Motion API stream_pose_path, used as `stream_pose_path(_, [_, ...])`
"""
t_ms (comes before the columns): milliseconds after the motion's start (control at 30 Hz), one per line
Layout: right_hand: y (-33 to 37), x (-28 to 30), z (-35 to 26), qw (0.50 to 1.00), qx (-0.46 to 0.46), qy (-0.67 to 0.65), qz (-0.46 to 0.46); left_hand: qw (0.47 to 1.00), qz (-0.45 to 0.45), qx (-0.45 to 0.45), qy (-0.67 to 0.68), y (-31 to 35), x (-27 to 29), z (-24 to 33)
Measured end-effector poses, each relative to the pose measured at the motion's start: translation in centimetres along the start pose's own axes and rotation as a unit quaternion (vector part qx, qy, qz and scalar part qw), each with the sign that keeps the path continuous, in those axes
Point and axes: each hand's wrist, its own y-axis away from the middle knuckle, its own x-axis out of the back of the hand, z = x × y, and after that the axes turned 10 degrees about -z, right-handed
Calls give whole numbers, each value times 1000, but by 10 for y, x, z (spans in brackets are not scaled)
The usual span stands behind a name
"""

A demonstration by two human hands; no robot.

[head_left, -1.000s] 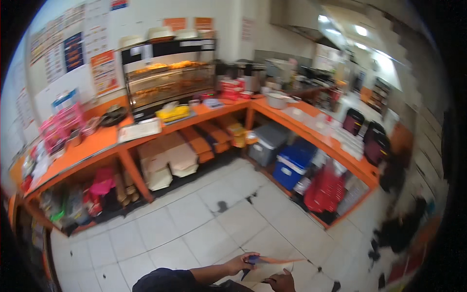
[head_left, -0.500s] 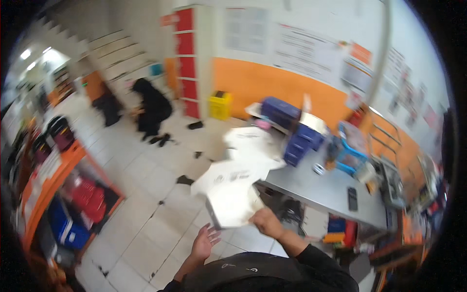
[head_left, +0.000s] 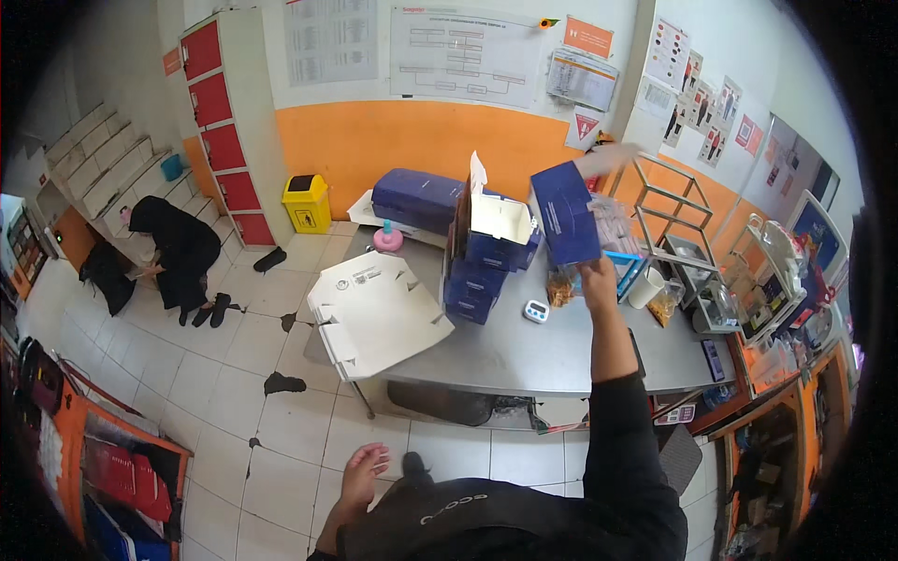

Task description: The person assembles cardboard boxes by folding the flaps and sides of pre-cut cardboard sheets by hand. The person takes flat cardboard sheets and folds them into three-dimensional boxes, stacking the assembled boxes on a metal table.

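High over the table's right half, my right hand grips the lower edge of a blue cardboard box. A white flap sticks out at its top, smeared by motion. My left hand hangs low in front of my body, holding nothing, fingers loosely bent and apart. Flat white box blanks lie on the table's left end and reach past its edge. To the left of the raised box stands a stack of blue boxes; the top one is open and shows its white inside.
The metal table bears a small white timer, a pink bottle, a long blue box, a white cup and a metal rack. Someone in black crouches near the stairs. An orange shelf stands at the left.
My view has turned right. My right hand has moved up and right over the table; its cardboard now shows a blue outer side instead of white. My left hand stays low and empty.
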Motion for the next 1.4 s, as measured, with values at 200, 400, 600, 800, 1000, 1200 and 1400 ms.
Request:
stream_pose_path(200, [-116,-13,56,981,27,-83,-176,990,44,-72,-114,-83,23,53])
stream_pose_path(400, [-174,-22,119,955,-97,26,-278,768,-34,-331,-547,-185,-7,107])
stream_pose_path(600, [-165,-26,122,967,-20,-21,-252,525,-38,-220,-822,-268,-39,111])
stream_pose_path(800, [-113,-29,99,982,47,57,-176,522,-159,31,-837,-312,-23,107])
stream_pose_path(1000, [-27,-21,117,996,37,61,-45,586,-205,115,-775,-316,-50,139])
stream_pose_path(1200, [51,-56,144,990,0,18,-138,584,-89,-180,-786,-317,-90,59])
stream_pose_path(1400, [78,-64,134,971,48,19,-234,684,0,-162,-711,-329,-108,44])
